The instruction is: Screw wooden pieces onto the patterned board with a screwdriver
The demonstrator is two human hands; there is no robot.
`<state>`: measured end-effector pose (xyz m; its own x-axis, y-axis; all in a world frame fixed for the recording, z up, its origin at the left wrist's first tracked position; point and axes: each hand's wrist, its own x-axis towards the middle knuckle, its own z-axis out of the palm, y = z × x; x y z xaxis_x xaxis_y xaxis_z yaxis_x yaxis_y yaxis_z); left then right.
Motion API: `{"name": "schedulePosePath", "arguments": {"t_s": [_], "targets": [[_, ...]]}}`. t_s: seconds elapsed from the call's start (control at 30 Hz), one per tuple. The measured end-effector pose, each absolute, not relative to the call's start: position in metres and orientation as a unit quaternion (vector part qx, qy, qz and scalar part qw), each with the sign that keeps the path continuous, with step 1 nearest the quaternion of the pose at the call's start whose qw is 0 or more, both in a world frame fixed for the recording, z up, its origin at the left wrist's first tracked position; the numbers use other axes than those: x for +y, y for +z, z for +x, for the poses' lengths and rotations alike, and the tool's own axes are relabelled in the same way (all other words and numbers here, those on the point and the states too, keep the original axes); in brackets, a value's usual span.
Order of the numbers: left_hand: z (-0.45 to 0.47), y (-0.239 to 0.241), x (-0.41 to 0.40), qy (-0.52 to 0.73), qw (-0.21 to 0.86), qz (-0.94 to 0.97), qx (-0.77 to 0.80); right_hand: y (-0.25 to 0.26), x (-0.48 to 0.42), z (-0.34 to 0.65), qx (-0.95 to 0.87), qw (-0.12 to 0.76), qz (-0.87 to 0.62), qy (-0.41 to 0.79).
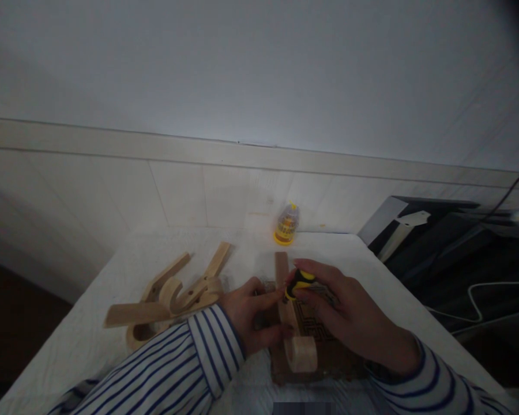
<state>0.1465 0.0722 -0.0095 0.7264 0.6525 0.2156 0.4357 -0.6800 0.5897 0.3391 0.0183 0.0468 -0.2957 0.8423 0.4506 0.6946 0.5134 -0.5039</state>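
Note:
A light wooden hook [303,353], a flat strip with a curled end, lies across a brown carved wooden board [294,374]. My left hand [256,311] grips the strip from its left side, index finger stretched across it and thumb nearer the curl. Above the strip, my right hand [341,302] is closed around a short yellow-and-black screwdriver handle [301,280], which tilts down toward the wood. The tool's tip is hidden by my fingers. Several more wooden hooks [155,311] lie in a loose pile left of my left hand.
A clear, pointed container with a yellow base [286,225] stands at the back of the white-covered table [251,248], near the panelled wall [181,193]. Dark flat panels [441,242] and a white cable [473,300] are off the table's right side.

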Motion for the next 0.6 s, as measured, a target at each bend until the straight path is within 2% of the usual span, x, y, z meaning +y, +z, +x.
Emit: {"name": "schedulePosePath", "arguments": {"t_s": [0.6], "targets": [[0.1461,-0.0128,0.0729,0.212,0.256,0.892,0.305,0.0444,0.0183,0.3348,-0.803,0.369,-0.460,0.093]]}}
